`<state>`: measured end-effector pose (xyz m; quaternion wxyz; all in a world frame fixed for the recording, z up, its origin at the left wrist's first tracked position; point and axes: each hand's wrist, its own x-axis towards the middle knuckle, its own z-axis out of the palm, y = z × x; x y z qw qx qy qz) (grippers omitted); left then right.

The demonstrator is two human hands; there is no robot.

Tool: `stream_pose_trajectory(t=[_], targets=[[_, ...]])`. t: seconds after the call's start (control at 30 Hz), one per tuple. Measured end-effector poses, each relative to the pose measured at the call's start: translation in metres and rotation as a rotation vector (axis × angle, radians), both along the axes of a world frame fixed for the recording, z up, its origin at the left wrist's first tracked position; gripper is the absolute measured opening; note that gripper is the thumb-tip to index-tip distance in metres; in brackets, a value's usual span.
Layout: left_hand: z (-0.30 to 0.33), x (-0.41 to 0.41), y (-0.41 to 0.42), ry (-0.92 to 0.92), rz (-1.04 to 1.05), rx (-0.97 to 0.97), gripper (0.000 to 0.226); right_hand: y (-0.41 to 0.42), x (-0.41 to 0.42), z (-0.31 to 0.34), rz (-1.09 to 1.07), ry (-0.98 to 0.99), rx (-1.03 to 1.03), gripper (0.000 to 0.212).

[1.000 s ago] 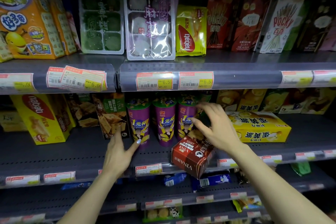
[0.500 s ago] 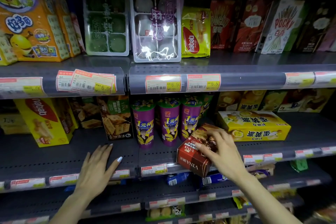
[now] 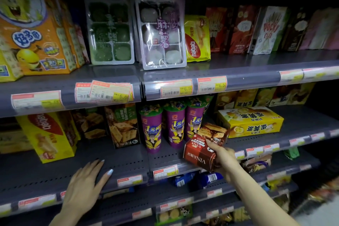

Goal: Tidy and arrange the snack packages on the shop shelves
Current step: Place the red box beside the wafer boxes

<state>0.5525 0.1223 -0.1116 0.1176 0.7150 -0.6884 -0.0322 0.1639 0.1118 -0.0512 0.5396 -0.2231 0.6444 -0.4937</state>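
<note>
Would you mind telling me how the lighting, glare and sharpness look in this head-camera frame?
Head view: dim overall, black above the top shelf; glare streaks on the purple mochi tray wrap; price tags washed out and soft; wide-angle bending of the shelf edges; bottom right corner smeared by blur; red VINA box in the right hand fairly sharp, left hand slightly soft.

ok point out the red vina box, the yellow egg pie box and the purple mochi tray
red VINA box [image 3: 199,158], head view, on its red front face below the fingers
yellow egg pie box [image 3: 256,127], head view, on its front face
purple mochi tray [image 3: 161,33], head view, on the purple lettering at its middle
</note>
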Motion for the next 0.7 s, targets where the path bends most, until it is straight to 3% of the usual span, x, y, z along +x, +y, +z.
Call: stream_pose_trajectory(t=[0.13,0.33,0.7], targets=[[-0.002,0.000,0.001,-0.020,0.005,0.008,0.076,0.013,0.009,0.006,-0.047,-0.063,-0.083,0.070],[-0.004,0.002,0.000,-0.017,-0.015,0.026,0.077,0.044,0.034,0.006,-0.127,-0.038,-0.126,0.071],[0.017,0.022,-0.004,0.220,-0.143,0.271,0.068,0.131,0.129,0.004,-0.143,0.044,-0.277,0.061]])
